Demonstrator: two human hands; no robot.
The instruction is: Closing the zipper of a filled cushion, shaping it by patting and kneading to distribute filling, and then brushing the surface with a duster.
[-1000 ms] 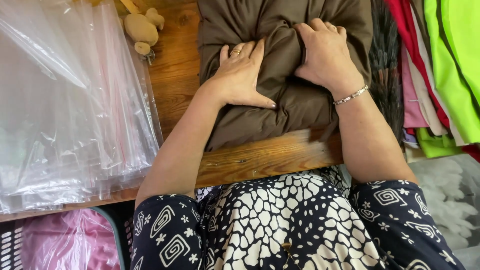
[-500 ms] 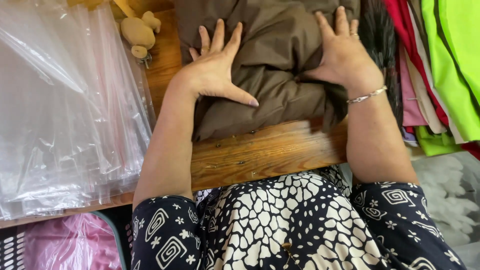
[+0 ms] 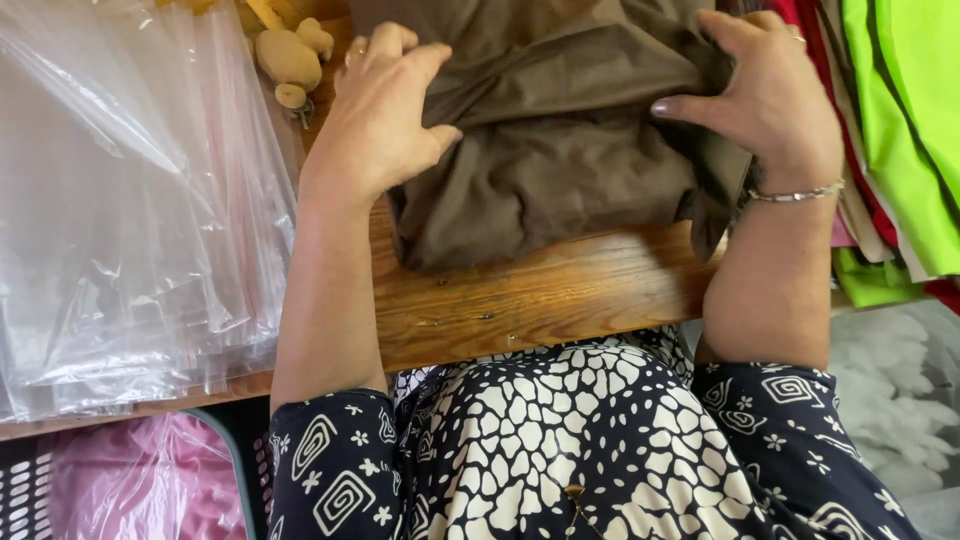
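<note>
Both hands, flat before, now clutch the brown garment (image 3: 560, 170): left hand (image 3: 385, 115), right hand (image 3: 765, 95), on the wooden desk (image 3: 530, 300) beside clear plastic bags (image 3: 130, 200).

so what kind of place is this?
Likely a garment packing workspace: both hands grip a folded brown garment on a wooden table, beside a stack of clear plastic bags and bright folded clothes.

Single view, head-worn camera, looking steeply down over the person's own chest and lap. Close range: forearms fill the middle of the frame. Wooden table (image 3: 540, 300) edge runs across the centre, tilted slightly. Left hand (image 3: 385, 115) and right hand (image 3: 770, 95) sit near the top edge. No second view to compare.
</note>
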